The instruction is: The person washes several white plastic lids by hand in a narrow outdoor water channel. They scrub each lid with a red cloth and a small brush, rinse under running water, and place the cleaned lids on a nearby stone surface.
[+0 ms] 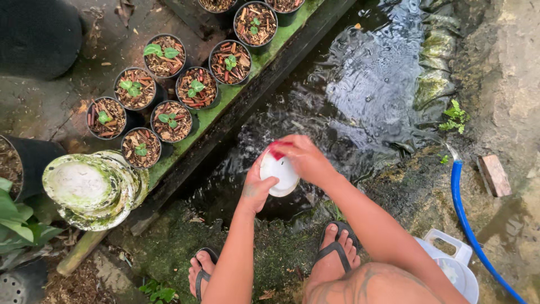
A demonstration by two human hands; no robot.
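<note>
My left hand (257, 188) grips a small round white saucer (281, 175) from below, over a channel of running water (360, 90). On the saucer's upper rim my right hand (304, 157) presses a small red scrubbing pad (277, 150). Both arms reach forward from the bottom of the view, and my feet in dark sandals (336, 247) stand on wet mossy ground at the water's edge.
A stack of dirty, algae-stained white saucers (90, 188) lies to the left. Several small black pots with seedlings (169, 121) line the mossy ledge behind it. A blue hose (467, 225), a brick (495, 174) and a white plastic container (453, 259) are at the right.
</note>
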